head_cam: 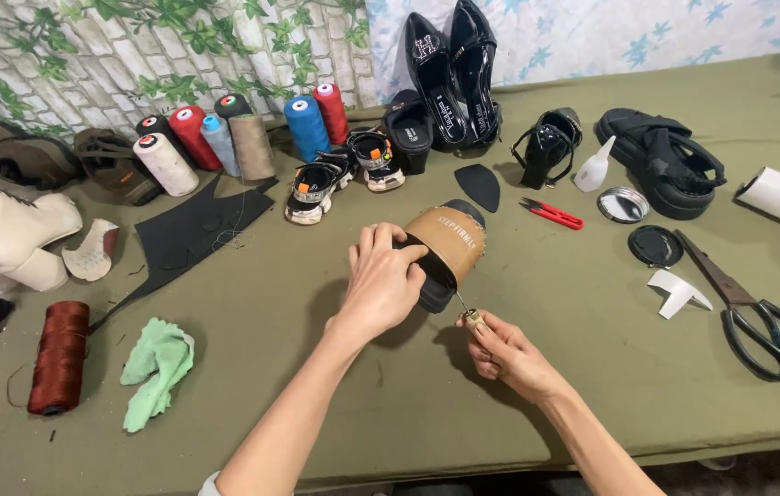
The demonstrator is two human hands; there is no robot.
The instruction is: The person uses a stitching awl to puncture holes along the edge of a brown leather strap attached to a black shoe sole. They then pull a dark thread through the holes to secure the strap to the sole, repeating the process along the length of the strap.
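My left hand (381, 283) grips a slipper (448, 241) with a tan strap and black sole, holding it tipped on its side on the green table (335, 413). My right hand (505, 354) holds a small awl (466, 310) with a brass collar. Its thin metal tip touches the lower edge of the slipper's strap, near the sole.
Several thread spools (224, 138) stand at the back left and a dark red spool (59, 356) lies at the near left beside a green cloth (158, 367). Black shoes (452, 69), red snips (552, 213), large scissors (757, 312), a round tin (623, 204) and a black sheet (192, 234) surround the work.
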